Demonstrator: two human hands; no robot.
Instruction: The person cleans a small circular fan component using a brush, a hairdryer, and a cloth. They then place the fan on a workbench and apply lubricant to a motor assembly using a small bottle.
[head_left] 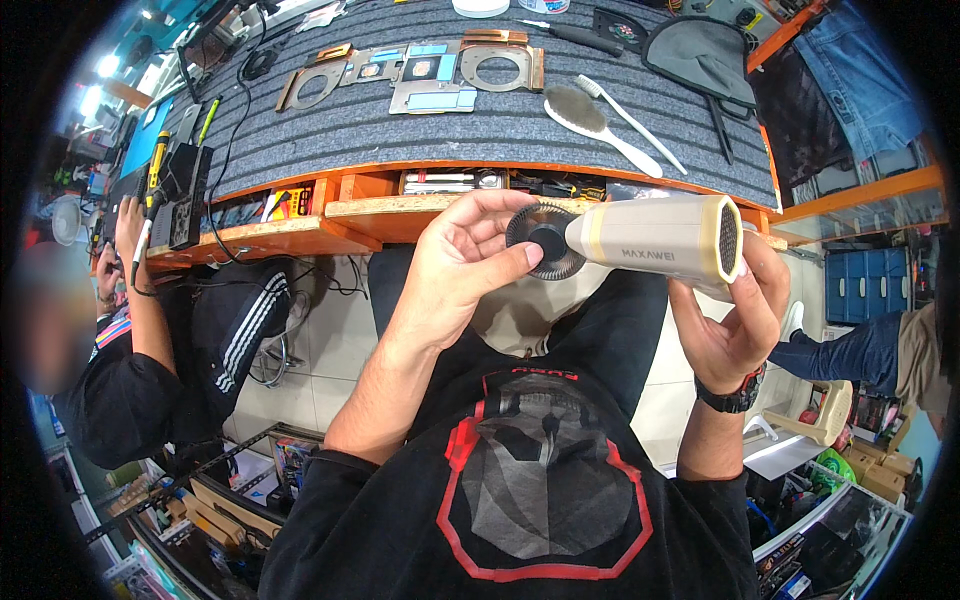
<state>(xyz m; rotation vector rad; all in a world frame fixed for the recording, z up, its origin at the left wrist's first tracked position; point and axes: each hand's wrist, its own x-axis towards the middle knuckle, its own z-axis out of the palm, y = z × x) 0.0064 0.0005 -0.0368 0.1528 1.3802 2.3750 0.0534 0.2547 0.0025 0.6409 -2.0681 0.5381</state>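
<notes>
Fan [552, 240], black and round, pinched in the left hand [470, 250]: thumb pressed against the hub side, fingers curled behind, almost closed, probably to stop the blades from spinning while leaving much of the rim exposed. Between both hands, a beige handheld blower [650, 235], nozzle toward the fan, touching or barely apart, no telling which. Around its wide end, the right hand [735, 310], half curled from below and behind, likely to support the weight there; mesh face mostly uncovered, perhaps for free airflow.

Beyond the hands, open drawers [455, 180] under the bench edge. Farther out, on a striped grey mat [330, 140], a metal heatsink plate [430, 97] with two round openings, laid flat, apparently for stability. Ahead of the right hand, an oval brush [580, 112] and a toothbrush [630, 125], side by side, seemingly for easy reach. Well left of the left hand, a co-worker's hand [130, 228] near a yellow-and-black tool [157, 160].
</notes>
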